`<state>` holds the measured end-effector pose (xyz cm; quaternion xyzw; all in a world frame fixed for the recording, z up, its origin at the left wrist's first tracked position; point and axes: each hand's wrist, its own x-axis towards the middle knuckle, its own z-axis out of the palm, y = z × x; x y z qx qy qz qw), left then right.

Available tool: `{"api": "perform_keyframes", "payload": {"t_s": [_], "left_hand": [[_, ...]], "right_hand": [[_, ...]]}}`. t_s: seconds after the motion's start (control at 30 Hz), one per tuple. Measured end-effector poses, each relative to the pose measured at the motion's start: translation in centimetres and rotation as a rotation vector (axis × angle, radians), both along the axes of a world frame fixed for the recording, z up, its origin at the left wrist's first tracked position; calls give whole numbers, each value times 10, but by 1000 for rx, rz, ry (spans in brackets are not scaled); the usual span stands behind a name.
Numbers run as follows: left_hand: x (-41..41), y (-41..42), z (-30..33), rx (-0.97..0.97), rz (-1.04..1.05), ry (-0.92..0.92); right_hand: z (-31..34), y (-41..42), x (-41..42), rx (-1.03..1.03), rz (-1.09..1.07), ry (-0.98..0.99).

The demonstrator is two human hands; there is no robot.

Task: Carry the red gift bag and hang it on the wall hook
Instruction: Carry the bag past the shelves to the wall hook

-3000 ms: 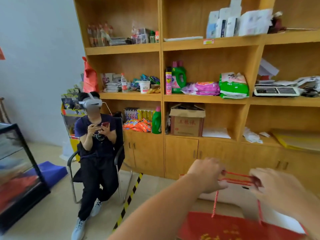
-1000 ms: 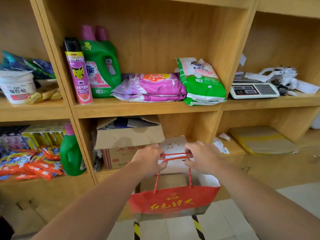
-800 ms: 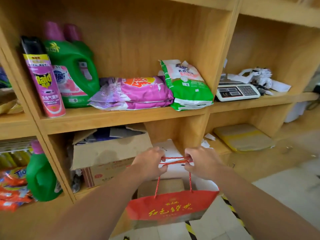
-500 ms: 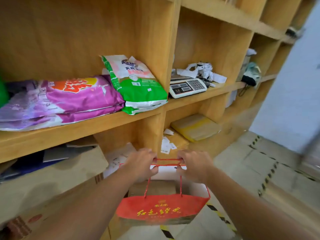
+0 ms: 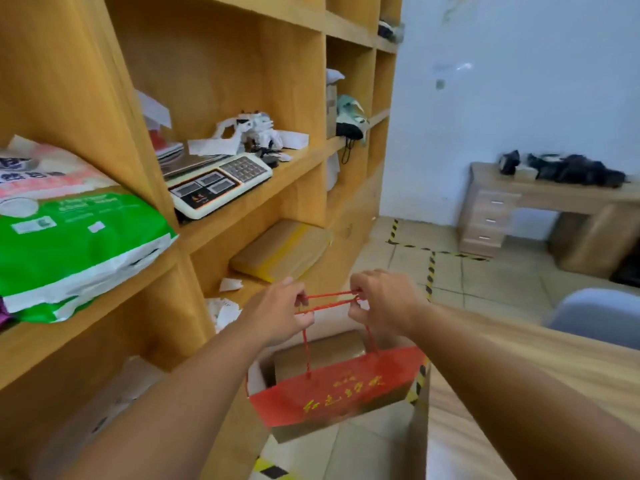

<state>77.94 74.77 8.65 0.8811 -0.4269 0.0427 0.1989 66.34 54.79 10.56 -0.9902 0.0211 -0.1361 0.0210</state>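
Observation:
The red gift bag (image 5: 332, 393) with gold lettering hangs in front of me by its red rope handles (image 5: 329, 299). My left hand (image 5: 277, 313) and my right hand (image 5: 381, 303) each pinch one end of the handles and stretch them level between them. A brown box shows inside the bag's open top. A small dark mark (image 5: 440, 84) sits high on the white wall ahead; I cannot tell whether it is the hook.
Tall wooden shelves (image 5: 263, 188) run along my left, holding a green-and-white sack (image 5: 69, 237), a weighing scale (image 5: 218, 183) and papers. A wooden desk (image 5: 554, 209) with dark items stands at the far right wall. Yellow-black tape marks the tiled floor (image 5: 429, 268).
The view has swung right along the shelves: the detergent bottles and purple sack have left the frame and the white wall and desk have come into sight. Both hands still hold the bag's handles.

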Motion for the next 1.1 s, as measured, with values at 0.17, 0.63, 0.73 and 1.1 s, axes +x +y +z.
{"api": "perform_keyframes", "payload": {"t_s": [0.17,0.63,0.73,1.1], "left_hand": [[28,-44,11,10,-100,-23],[119,-116,12,-2,-276,22],[145,-127,14,-6,-320,30],[223,-204,11,-21,-380,14]], "right_hand": [[9,-31,1,-8,-111,-31],[23,-72,65,-109,-311,94],[29,-82,87,-122,-350,130],[29,-136,153,-107,-454,166]]}}
